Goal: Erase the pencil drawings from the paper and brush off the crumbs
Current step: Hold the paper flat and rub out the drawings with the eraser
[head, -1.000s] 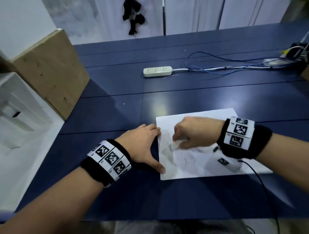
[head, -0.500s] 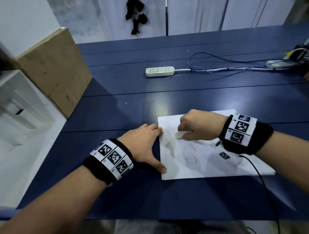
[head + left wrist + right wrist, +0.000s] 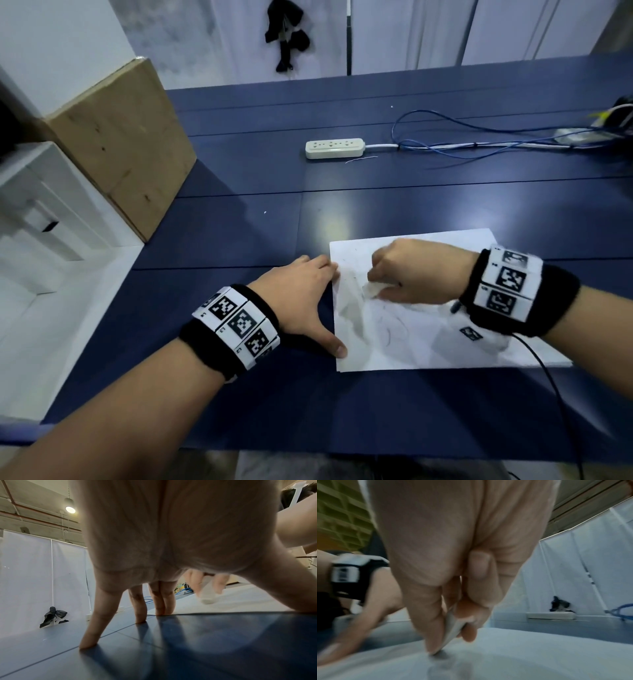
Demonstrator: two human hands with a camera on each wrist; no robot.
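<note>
While the left hand point(image 3: 301, 298) presses flat on the paper's point(image 3: 428, 346) left edge at centre frame, the right hand point(image 3: 414, 274), pinching the eraser point(image 3: 371, 290), has slid back down-left; pencil marks point(image 3: 388, 334) remain, so erasing continues.

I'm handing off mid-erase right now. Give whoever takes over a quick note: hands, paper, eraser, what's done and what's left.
Left hand: spread flat, fingertips and thumb pinning the paper's left edge to the blue table.
Right hand: pinching the white eraser, tip on the sheet's upper left.
Done: that patch looks smudged grey, partly erased.
Left: faint pencil drawings below the hand, then brushing off crumbs.
</note>
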